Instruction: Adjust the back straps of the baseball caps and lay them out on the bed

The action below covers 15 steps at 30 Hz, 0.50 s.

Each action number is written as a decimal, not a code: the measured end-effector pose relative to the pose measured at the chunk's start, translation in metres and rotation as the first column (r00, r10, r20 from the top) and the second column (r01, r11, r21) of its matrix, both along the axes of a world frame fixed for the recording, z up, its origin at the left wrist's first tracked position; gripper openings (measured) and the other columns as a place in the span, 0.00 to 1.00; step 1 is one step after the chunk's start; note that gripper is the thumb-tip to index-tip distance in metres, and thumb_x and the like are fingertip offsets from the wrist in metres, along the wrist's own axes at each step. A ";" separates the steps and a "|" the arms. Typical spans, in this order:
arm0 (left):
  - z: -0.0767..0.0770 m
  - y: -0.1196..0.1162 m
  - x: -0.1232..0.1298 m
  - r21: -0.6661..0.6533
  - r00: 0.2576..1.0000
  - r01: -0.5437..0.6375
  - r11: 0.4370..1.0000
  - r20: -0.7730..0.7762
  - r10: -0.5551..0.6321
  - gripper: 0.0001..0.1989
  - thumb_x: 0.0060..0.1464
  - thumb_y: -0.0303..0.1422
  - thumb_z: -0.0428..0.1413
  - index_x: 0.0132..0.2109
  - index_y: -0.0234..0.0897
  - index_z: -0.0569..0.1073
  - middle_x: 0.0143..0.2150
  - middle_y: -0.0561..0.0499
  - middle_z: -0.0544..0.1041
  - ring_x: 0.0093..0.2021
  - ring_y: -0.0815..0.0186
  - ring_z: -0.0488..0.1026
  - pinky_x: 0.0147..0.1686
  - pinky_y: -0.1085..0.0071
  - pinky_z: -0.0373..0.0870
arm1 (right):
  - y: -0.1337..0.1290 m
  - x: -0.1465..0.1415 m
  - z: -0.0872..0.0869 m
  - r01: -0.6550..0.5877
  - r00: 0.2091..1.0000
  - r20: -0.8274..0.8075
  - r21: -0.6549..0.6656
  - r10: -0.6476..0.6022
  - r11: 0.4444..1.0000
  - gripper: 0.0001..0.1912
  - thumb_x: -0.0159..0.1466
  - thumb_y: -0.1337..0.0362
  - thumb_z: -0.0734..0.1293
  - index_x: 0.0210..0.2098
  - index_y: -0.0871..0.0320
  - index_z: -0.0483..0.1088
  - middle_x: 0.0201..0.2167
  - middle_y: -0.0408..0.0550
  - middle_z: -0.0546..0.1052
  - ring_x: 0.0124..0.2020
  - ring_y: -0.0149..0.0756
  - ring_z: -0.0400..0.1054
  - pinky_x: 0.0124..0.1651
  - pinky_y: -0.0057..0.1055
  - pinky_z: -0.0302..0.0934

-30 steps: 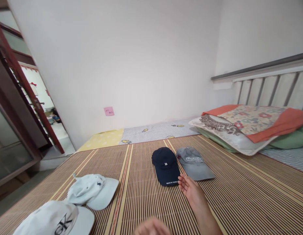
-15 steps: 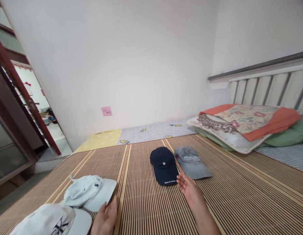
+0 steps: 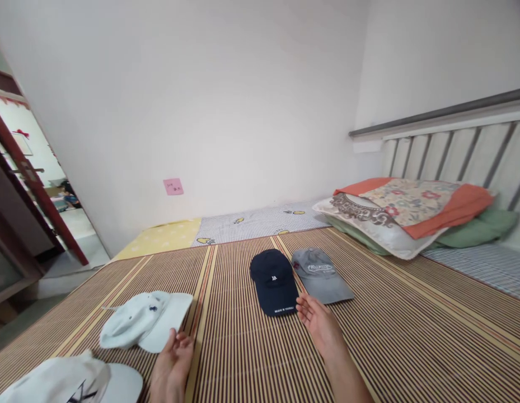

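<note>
My left hand (image 3: pixel 172 366) is open, palm turned up and fingers loosely curled, with its thumb against the brim of a pale mint baseball cap (image 3: pixel 131 322). Nearer to me, a white baseball cap (image 3: pixel 54 378) with dark letters is cut off by the lower left edge. Over on the right, my right hand (image 3: pixel 321 324) is open, fingers half bent, its fingertips at the brim of a navy baseball cap (image 3: pixel 273 280). A grey baseball cap (image 3: pixel 322 277) lies against the navy one, just beyond that hand. Any contact under the fingertips is hidden.
All the caps lie on a striped bamboo mat (image 3: pixel 238 358) over a bed. At the far right are stacked pillows (image 3: pixel 411 210) by a slatted headboard (image 3: pixel 444 151). A pink note (image 3: pixel 173 187) sticks to the wall. On the left is a doorway with a red-brown door (image 3: pixel 37 184).
The pale mint cap has shifted slightly away from me, widening its gap to the white cap. My left hand has moved onto its brim with fingers more curled. My right hand stays beside the navy cap.
</note>
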State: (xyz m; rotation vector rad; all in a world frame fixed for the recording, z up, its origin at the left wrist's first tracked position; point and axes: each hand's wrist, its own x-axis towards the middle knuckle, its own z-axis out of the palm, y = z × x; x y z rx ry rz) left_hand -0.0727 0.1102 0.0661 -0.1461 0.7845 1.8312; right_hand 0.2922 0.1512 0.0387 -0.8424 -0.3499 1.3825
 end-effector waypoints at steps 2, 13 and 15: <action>0.003 -0.002 0.013 0.022 1.000 0.012 1.000 -0.011 -0.012 0.12 0.66 0.18 0.48 0.35 0.38 0.65 0.24 0.61 0.61 0.17 0.76 0.62 0.17 0.82 0.61 | -0.001 -0.001 0.000 -0.005 1.000 0.010 0.005 0.005 1.000 0.19 0.47 0.59 0.84 0.35 0.59 0.81 0.32 0.50 0.85 0.34 0.38 0.79 0.38 0.30 0.72; 0.015 -0.044 0.099 0.186 0.929 0.289 0.939 -0.290 -0.229 0.19 0.48 0.21 0.70 0.47 0.40 0.80 0.41 0.53 0.80 0.26 0.73 0.69 0.26 0.74 0.72 | -0.010 -0.008 0.014 -0.224 0.973 0.076 0.072 0.219 0.972 0.27 0.51 0.47 0.82 0.41 0.60 0.83 0.41 0.58 0.86 0.39 0.46 0.81 0.42 0.35 0.72; 0.006 -0.053 0.103 0.180 0.884 0.391 0.903 -0.346 -0.314 0.19 0.44 0.24 0.74 0.45 0.38 0.82 0.43 0.49 0.82 0.26 0.73 0.69 0.27 0.75 0.71 | -0.017 -0.014 0.021 -0.354 0.933 0.115 0.137 0.340 0.925 0.35 0.53 0.39 0.79 0.48 0.61 0.82 0.47 0.62 0.85 0.45 0.49 0.80 0.47 0.38 0.71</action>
